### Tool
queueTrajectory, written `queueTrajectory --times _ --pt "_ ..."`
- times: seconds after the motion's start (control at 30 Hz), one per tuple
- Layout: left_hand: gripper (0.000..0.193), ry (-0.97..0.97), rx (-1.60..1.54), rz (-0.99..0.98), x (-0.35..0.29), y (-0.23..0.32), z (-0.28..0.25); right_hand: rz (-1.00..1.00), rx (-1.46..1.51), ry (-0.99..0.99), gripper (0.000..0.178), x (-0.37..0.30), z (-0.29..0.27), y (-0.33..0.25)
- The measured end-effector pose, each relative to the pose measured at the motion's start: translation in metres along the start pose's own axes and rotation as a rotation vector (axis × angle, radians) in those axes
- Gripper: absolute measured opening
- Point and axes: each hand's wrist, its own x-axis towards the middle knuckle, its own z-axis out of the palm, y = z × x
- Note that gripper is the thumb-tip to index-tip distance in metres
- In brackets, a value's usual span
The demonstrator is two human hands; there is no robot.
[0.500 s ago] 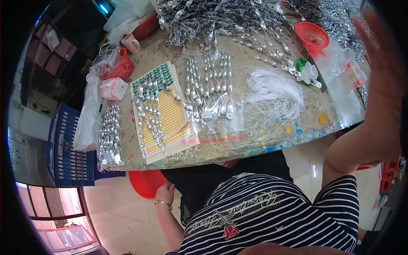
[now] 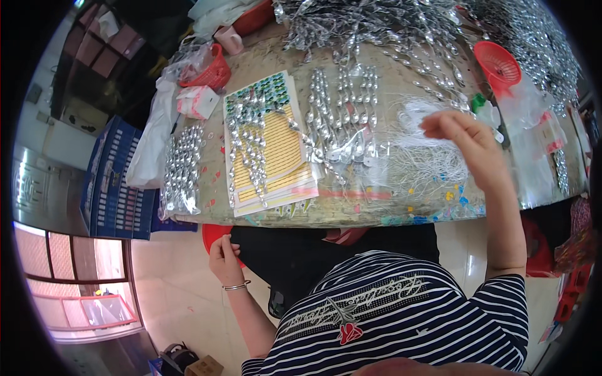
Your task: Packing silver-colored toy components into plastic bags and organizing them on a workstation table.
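My right hand (image 2: 469, 145) hovers over the bundle of white threads (image 2: 433, 160) at the table's right, its fingers loosely bent, with nothing visible in them. Down beside my lap, my left hand (image 2: 226, 260) is closed with its fingers curled, close to a red basin (image 2: 213, 234); I see nothing in it. In the middle of the table lie strips of silvery twisted spiral pieces (image 2: 342, 100) on clear plastic. More silvery spirals (image 2: 251, 150) rest on a stack of yellow-lined sheets (image 2: 279, 147) with green oval stickers (image 2: 271, 89) at the top.
A bag of silvery spirals (image 2: 182, 169) lies at the table's left. Behind it are a white-pink box (image 2: 197, 102), a red basket (image 2: 213, 70) and a pink cup (image 2: 230, 40). Silvery pieces (image 2: 370, 25) heap at the back. A red colander (image 2: 498, 64) and plastic bags (image 2: 533, 131) sit at right.
My right hand has come down and left from the raised far-right position to above the white threads. My left hand stays low beside my lap. The view has shifted slightly.
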Motion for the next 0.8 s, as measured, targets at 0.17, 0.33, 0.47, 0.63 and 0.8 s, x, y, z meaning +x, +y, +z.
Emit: queueTrajectory --times 0.17,0.33,0.47,0.63,0.8 --pt "0.016 0.060 -0.091 0.059 -0.009 0.008 0.010 0.183 0.003 -0.217 0.025 -0.001 0.050 0.035" --pt "0.014 0.020 -0.155 0.065 -0.010 0.007 0.032 0.103 -0.161 -0.331 0.021 -0.003 0.095 0.039" --pt "0.016 0.009 -0.165 0.181 -0.002 -0.005 0.052 0.029 -0.232 -0.391 0.020 -0.011 0.116 0.049" --pt "0.023 -0.125 -0.160 0.239 0.007 0.024 0.095 -0.134 -0.340 -0.482 0.016 -0.037 0.121 0.066" --pt "0.039 -0.391 -0.124 0.346 0.030 0.075 0.166 0.190 -0.173 -0.455 0.020 -0.061 0.114 0.070"
